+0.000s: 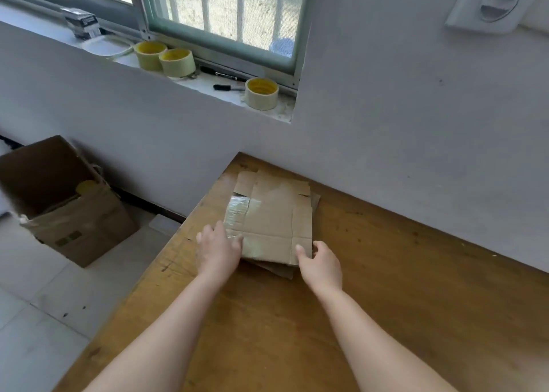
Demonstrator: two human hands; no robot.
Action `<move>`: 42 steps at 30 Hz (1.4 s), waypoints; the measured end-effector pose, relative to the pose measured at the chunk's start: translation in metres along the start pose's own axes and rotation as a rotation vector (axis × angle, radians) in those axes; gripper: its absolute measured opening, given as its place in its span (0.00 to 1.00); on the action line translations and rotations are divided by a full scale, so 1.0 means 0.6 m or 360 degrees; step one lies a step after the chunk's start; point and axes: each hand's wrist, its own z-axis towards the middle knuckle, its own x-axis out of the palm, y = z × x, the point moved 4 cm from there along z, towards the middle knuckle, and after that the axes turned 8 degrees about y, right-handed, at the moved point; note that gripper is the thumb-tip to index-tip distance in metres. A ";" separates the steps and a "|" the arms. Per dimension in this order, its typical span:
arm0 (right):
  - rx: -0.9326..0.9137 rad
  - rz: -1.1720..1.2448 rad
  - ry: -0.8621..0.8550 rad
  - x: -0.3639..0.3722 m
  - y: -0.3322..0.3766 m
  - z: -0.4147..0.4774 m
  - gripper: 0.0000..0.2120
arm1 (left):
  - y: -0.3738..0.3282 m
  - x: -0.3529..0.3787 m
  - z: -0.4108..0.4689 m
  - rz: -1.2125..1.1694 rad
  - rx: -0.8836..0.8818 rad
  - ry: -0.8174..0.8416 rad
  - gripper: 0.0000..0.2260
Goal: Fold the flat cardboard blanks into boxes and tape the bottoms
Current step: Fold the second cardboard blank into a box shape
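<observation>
Cardboard blanks (276, 219) gripped on wooden table (401, 287).
Near corners are pinched by left hand (218, 250) and right hand (322, 263), fingers curled.

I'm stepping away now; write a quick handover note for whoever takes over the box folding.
Left hand rests on the near left corner of the stack of flat blanks; grip unclear.
Right hand pinches the top blank's near right corner.
Stack lies on the wooden table; three tape rolls wait on the windowsill.
Done: no folded box on the table.
Left: fold and tape every blank.
</observation>
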 end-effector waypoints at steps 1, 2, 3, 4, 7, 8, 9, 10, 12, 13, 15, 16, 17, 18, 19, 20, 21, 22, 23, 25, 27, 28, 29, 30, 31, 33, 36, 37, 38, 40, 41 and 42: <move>0.0033 0.0108 -0.0051 -0.004 -0.001 -0.001 0.27 | 0.000 -0.001 0.003 -0.0134 -0.0047 0.0021 0.16; 0.0059 0.0214 -0.0094 -0.008 -0.001 -0.002 0.26 | -0.001 0.000 0.004 -0.0303 -0.0079 0.0052 0.15; 0.0072 0.0319 -0.0129 -0.012 -0.002 -0.005 0.25 | -0.001 0.002 0.003 -0.0491 -0.0099 0.0078 0.15; 0.0067 0.0421 -0.0158 -0.015 -0.003 -0.009 0.24 | -0.004 0.001 -0.003 -0.0664 -0.0117 0.0090 0.14; -0.0007 0.0650 -0.0228 -0.030 -0.009 -0.031 0.20 | -0.011 0.003 -0.031 -0.1006 -0.0157 0.0043 0.14; -0.0030 0.0717 -0.0249 -0.036 -0.014 -0.041 0.18 | -0.017 0.004 -0.045 -0.1104 -0.0151 0.0025 0.14; -0.0048 0.0781 -0.0266 -0.043 -0.021 -0.053 0.16 | -0.020 0.009 -0.058 -0.1197 -0.0137 0.0008 0.14; -0.0060 0.0844 -0.0280 -0.049 -0.030 -0.065 0.15 | -0.026 0.011 -0.076 -0.1289 -0.0122 -0.0007 0.13; -0.0093 0.0950 -0.0313 -0.064 -0.054 -0.092 0.14 | -0.036 0.019 -0.111 -0.1413 -0.0074 -0.0074 0.10; -0.0112 0.0985 -0.0332 -0.073 -0.068 -0.107 0.13 | -0.040 0.025 -0.130 -0.1442 -0.0055 -0.0113 0.10; -0.0163 0.1031 -0.0358 -0.093 -0.103 -0.135 0.10 | -0.054 0.038 -0.175 -0.1521 -0.0039 -0.0134 0.10; -0.0188 0.1053 -0.0367 -0.104 -0.123 -0.149 0.09 | -0.061 0.048 -0.199 -0.1569 -0.0035 -0.0107 0.10; -0.0212 0.1066 -0.0373 -0.116 -0.143 -0.163 0.09 | -0.070 0.057 -0.226 -0.1622 -0.0039 -0.0076 0.11; -0.0235 0.1067 -0.0378 -0.128 -0.166 -0.177 0.09 | -0.081 0.067 -0.256 -0.1677 -0.0041 -0.0049 0.11; -0.0260 0.1059 -0.0380 -0.142 -0.188 -0.191 0.09 | -0.092 0.077 -0.285 -0.1733 -0.0035 -0.0048 0.12; -0.0282 0.1045 -0.0380 -0.157 -0.212 -0.206 0.08 | -0.106 0.088 -0.318 -0.1778 -0.0029 -0.0057 0.12; -0.0303 0.1030 -0.0377 -0.174 -0.235 -0.221 0.08 | -0.122 0.098 -0.352 -0.1819 -0.0033 -0.0070 0.11; -0.0323 0.1015 -0.0379 -0.191 -0.259 -0.235 0.08 | -0.137 0.111 -0.384 -0.1851 -0.0035 -0.0081 0.11; -0.0335 0.1006 -0.0386 -0.208 -0.282 -0.251 0.08 | -0.151 0.123 -0.415 -0.1880 -0.0039 -0.0084 0.11; -0.0353 0.0992 -0.0404 -0.245 -0.327 -0.280 0.08 | -0.178 0.150 -0.471 -0.1915 -0.0054 -0.0086 0.11; -0.0380 0.0982 -0.0408 -0.280 -0.365 -0.307 0.08 | -0.202 0.174 -0.518 -0.1931 -0.0041 -0.0096 0.11; -0.0388 0.0986 -0.0416 -0.295 -0.383 -0.320 0.08 | -0.212 0.184 -0.540 -0.1930 -0.0031 -0.0100 0.11; -0.0398 0.0996 -0.0430 -0.310 -0.400 -0.334 0.08 | -0.222 0.192 -0.560 -0.1930 -0.0018 -0.0099 0.11; -0.0406 0.1004 -0.0447 -0.322 -0.415 -0.347 0.08 | -0.231 0.200 -0.577 -0.1929 -0.0005 -0.0085 0.11; -0.0405 0.1009 -0.0464 -0.332 -0.429 -0.359 0.08 | -0.238 0.208 -0.592 -0.1925 0.0009 -0.0062 0.12; -0.0390 0.1023 -0.0501 -0.348 -0.457 -0.381 0.09 | -0.249 0.226 -0.616 -0.1903 0.0025 -0.0006 0.15; -0.0355 0.1065 -0.0562 -0.359 -0.499 -0.409 0.10 | -0.260 0.251 -0.647 -0.1872 0.0043 0.0050 0.16; -0.0333 0.1074 -0.0585 -0.360 -0.513 -0.419 0.10 | -0.262 0.258 -0.657 -0.1856 0.0053 0.0072 0.17; -0.0305 0.1083 -0.0607 -0.360 -0.526 -0.430 0.10 | -0.263 0.266 -0.667 -0.1838 0.0068 0.0092 0.17; -0.0245 0.1104 -0.0637 -0.361 -0.554 -0.452 0.10 | -0.266 0.281 -0.687 -0.1816 0.0082 0.0146 0.17; -0.0213 0.1110 -0.0646 -0.362 -0.567 -0.464 0.10 | -0.267 0.289 -0.698 -0.1811 0.0076 0.0173 0.17; -0.0185 0.1112 -0.0656 -0.364 -0.580 -0.477 0.11 | -0.268 0.298 -0.711 -0.1800 0.0073 0.0195 0.17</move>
